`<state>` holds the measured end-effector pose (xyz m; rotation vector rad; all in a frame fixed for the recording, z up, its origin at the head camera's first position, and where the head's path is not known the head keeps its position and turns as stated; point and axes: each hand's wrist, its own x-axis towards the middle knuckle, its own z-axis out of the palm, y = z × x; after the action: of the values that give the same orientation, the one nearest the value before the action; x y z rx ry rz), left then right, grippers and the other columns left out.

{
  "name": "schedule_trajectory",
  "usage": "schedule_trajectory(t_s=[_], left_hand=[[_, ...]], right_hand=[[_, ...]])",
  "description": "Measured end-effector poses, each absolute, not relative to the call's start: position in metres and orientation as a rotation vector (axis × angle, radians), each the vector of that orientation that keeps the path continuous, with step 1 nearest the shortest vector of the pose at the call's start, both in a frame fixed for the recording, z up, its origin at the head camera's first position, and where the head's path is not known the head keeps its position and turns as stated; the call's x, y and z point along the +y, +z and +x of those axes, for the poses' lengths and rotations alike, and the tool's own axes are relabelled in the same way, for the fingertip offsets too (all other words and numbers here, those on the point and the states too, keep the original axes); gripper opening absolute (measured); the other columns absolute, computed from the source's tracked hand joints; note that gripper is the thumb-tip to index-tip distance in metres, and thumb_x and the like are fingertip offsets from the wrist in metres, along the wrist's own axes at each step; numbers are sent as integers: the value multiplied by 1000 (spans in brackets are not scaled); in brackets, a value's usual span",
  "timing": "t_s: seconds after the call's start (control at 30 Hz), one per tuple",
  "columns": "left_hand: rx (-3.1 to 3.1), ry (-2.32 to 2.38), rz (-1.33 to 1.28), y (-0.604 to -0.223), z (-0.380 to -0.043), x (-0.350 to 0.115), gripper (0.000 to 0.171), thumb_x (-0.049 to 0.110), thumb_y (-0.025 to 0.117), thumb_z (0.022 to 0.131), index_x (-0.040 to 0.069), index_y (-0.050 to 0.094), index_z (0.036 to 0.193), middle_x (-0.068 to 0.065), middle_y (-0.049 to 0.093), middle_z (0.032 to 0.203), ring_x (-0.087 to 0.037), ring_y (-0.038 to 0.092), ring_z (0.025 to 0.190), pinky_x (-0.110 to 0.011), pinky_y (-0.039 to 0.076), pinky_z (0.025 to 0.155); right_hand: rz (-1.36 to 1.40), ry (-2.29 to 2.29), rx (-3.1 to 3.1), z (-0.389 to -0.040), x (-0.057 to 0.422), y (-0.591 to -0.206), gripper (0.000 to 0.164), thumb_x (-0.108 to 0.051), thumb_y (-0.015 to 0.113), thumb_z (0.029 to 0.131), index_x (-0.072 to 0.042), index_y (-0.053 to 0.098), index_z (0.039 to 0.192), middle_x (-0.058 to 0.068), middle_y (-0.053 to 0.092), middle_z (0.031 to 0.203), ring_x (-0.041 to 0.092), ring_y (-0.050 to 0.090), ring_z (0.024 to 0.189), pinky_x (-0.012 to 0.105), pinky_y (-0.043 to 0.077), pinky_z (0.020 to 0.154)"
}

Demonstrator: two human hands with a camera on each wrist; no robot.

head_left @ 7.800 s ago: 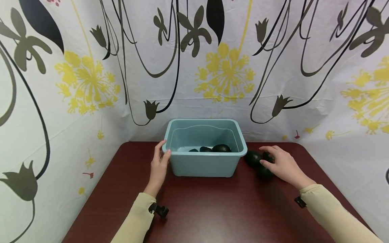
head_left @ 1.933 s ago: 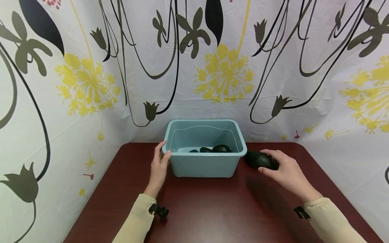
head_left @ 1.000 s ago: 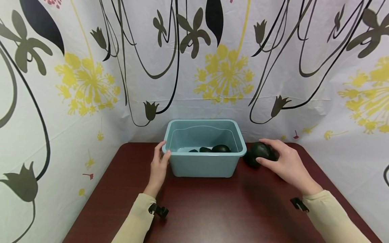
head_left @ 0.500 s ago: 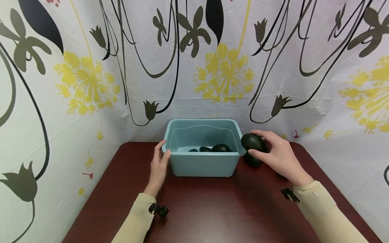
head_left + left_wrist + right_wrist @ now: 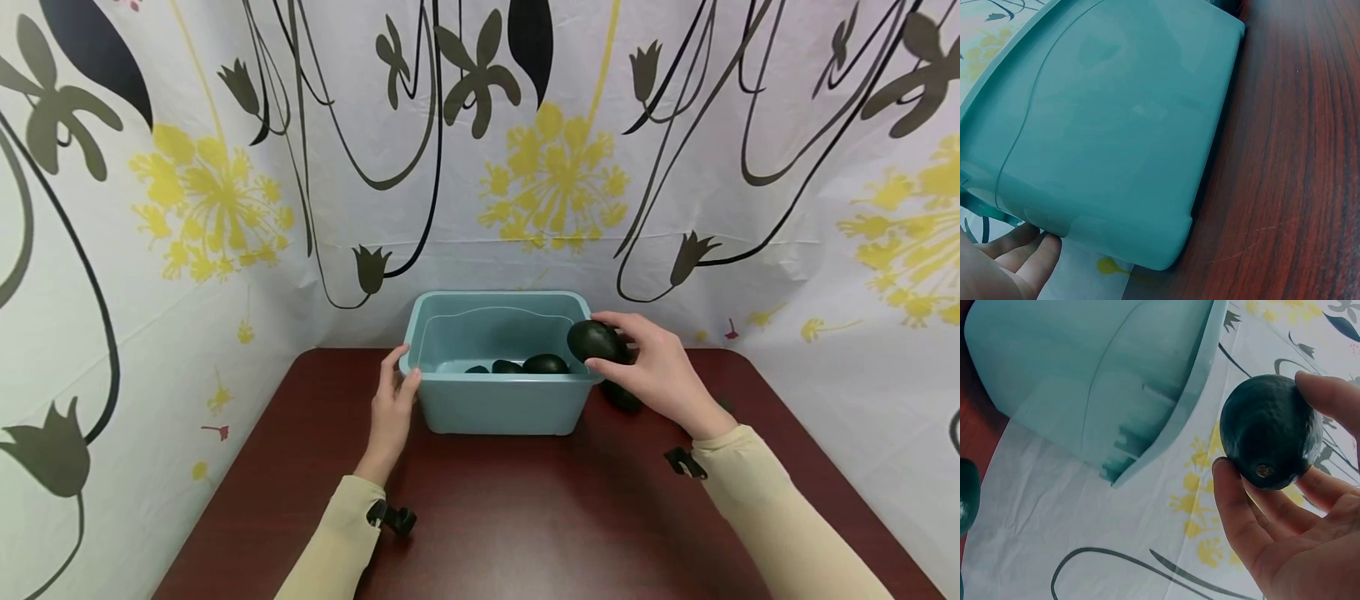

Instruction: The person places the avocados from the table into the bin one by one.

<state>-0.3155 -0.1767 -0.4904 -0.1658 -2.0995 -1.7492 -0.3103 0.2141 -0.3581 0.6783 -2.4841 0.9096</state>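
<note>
My right hand [image 5: 656,367] grips a dark green avocado [image 5: 595,342] between thumb and fingers, over the right rim of a light blue plastic bin [image 5: 498,407]. Its stem end shows in the right wrist view, where the thumb is on one side of the avocado [image 5: 1266,428] and the fingers on the other. My left hand [image 5: 390,408] holds the bin at its front left corner, fingertips under the rim in the left wrist view. Inside the bin lie several avocados [image 5: 546,364], partly hidden by the front wall. Another avocado [image 5: 621,397] rests on the table beside the bin, partly behind my right hand.
A dark reddish-brown table [image 5: 487,517] carries everything. White cloth [image 5: 345,200] with a flower print stands close behind the bin and along both sides. A sliver of something dark green [image 5: 723,403] shows past my right wrist.
My right hand has picked up an avocado from the group right of the bin, lifted it and carried it left over the rim. My left hand stays at the bin's corner.
</note>
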Motion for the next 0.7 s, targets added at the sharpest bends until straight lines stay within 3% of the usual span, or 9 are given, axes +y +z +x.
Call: schedule_trajectory(t_s=[0.37, 0.6, 0.7], left_hand=[[-2113, -1781, -174, -490, -314, -178, 49, 47, 54, 103, 46, 37, 149, -5, 41, 154, -25, 51, 129, -54, 45, 100], [-2135, -1787, -187, -465, -296, -173, 52, 38, 54, 105, 30, 37, 153, -15, 40, 154, -28, 50, 130, -53, 46, 100], [-2128, -1784, -186, -465, -296, -173, 51, 40, 54, 104, 32, 38, 152, -12, 41, 154, -27, 50, 130, -54, 46, 100]], right_hand=[[722, 963, -2513, -326, 196, -365, 65, -48, 81, 83, -28, 58, 140, -7, 57, 135, 18, 61, 110, 44, 52, 88], [728, 932, -2561, -331, 187, -369, 62, -49, 80, 84, -32, 57, 140, -6, 58, 134, 17, 57, 112, 45, 49, 89], [733, 931, -2572, -333, 185, -370, 62, -48, 79, 85, -32, 57, 140, -6, 58, 133, 18, 56, 114, 46, 49, 89]])
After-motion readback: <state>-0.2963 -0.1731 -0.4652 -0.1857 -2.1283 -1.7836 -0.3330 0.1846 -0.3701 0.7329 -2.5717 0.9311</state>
